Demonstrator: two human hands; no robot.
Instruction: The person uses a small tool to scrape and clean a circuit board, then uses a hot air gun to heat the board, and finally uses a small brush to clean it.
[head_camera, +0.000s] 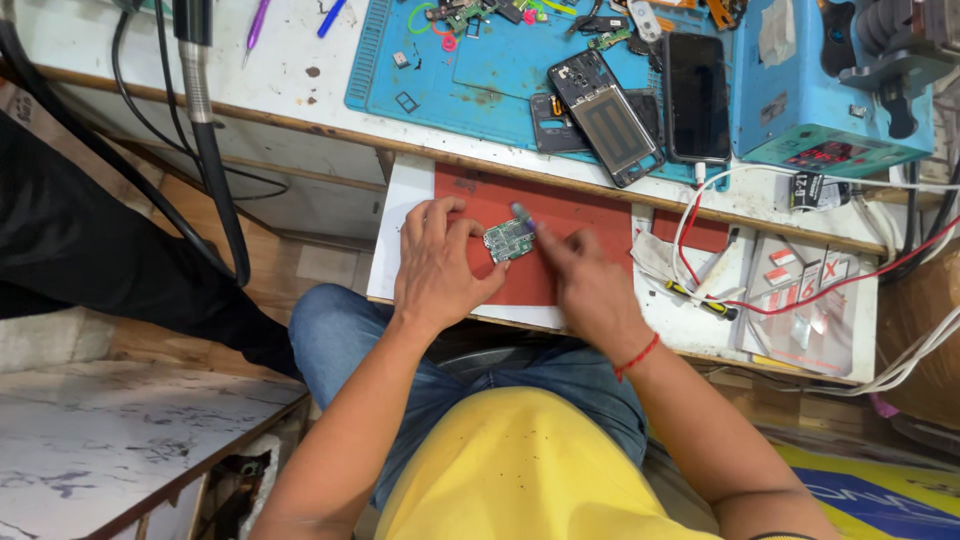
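Observation:
A small green circuit board (509, 240) lies on a red mat (590, 225) on a pull-out white shelf. My left hand (437, 265) rests on the mat and pins the board's left edge with its fingertips. My right hand (585, 280) holds a thin tool with a pale tip (522, 212), blurred, pointing at the board's upper right corner. A red thread is tied around my right wrist.
Above, a blue work mat (470, 70) carries an opened phone frame (605, 115), a black phone (696, 95) and small parts. A blue bench unit (830, 90) stands at right. Red and white wires (760, 300) cross the shelf. A black hose (205, 130) hangs at left.

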